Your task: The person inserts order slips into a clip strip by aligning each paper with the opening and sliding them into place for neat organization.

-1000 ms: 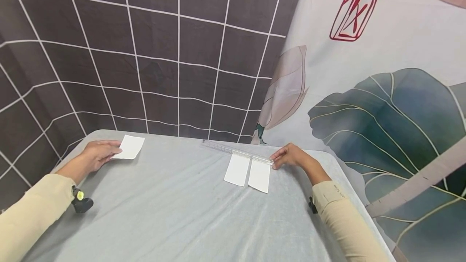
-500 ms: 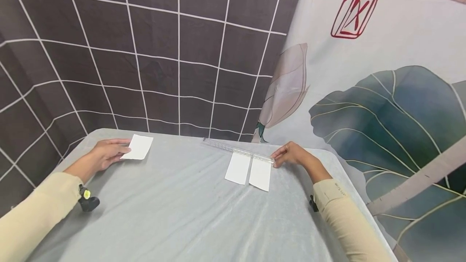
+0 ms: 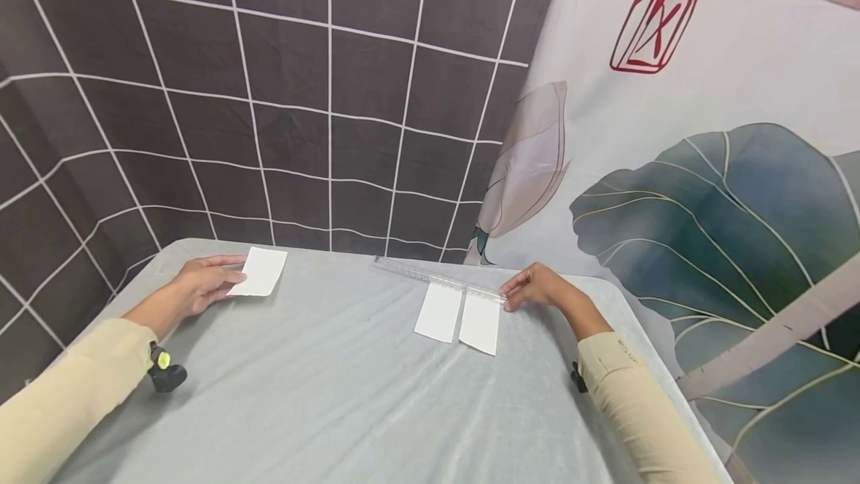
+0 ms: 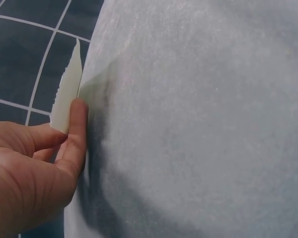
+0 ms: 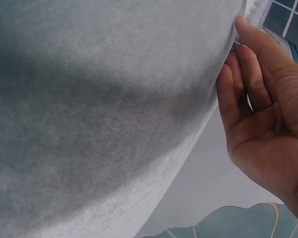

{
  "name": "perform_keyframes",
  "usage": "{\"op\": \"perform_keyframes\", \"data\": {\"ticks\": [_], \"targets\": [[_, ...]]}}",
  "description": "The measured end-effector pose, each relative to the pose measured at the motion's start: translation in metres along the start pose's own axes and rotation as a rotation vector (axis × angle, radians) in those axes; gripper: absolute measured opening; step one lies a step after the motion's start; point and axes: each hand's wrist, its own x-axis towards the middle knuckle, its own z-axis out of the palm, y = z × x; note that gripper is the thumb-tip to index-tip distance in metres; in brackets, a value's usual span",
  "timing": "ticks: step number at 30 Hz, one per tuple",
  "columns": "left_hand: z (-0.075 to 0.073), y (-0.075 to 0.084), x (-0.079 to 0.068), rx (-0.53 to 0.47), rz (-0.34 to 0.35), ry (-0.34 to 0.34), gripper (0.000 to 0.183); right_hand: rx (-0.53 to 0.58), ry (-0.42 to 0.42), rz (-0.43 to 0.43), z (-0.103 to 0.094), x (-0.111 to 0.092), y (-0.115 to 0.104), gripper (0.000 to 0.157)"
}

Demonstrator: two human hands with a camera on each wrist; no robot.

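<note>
My left hand [image 3: 201, 284] pinches a white piece of paper [image 3: 262, 272] by its left edge, over the far left of the cloth. Seen nearly edge-on in the left wrist view, this paper [image 4: 69, 94] has one ragged side, with thumb and fingers on opposite faces. At the far right, my right hand [image 3: 535, 287] pinches the right end of a clear ruler [image 3: 410, 270]. The ruler lies slantwise across the top edges of two white paper pieces, a left one [image 3: 440, 314] and a right one [image 3: 480, 323], with a narrow gap between them.
A pale grey cloth [image 3: 322, 379] with soft creases covers the table. Behind it hangs a dark curtain [image 3: 289, 125] with white grid lines. A white hanging [image 3: 591, 118] with leaf prints stands along the right side.
My left hand has moved right with its piece of paper, mostly in the first half second. The right hand, the ruler and the two other pieces stay in place.
</note>
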Motion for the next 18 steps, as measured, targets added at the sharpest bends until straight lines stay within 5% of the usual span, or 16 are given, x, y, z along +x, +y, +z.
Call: {"op": "perform_keyframes", "data": {"ticks": [8,18], "targets": [[0.005,0.000,0.000,-0.026,0.015,-0.029,0.079,-0.005,0.008,-0.006,0.000,0.000,-0.002,0.034],[0.017,0.001,0.001,0.076,0.024,-0.028,0.077,-0.006,0.008,-0.010,0.001,-0.002,-0.002,0.034]]}}
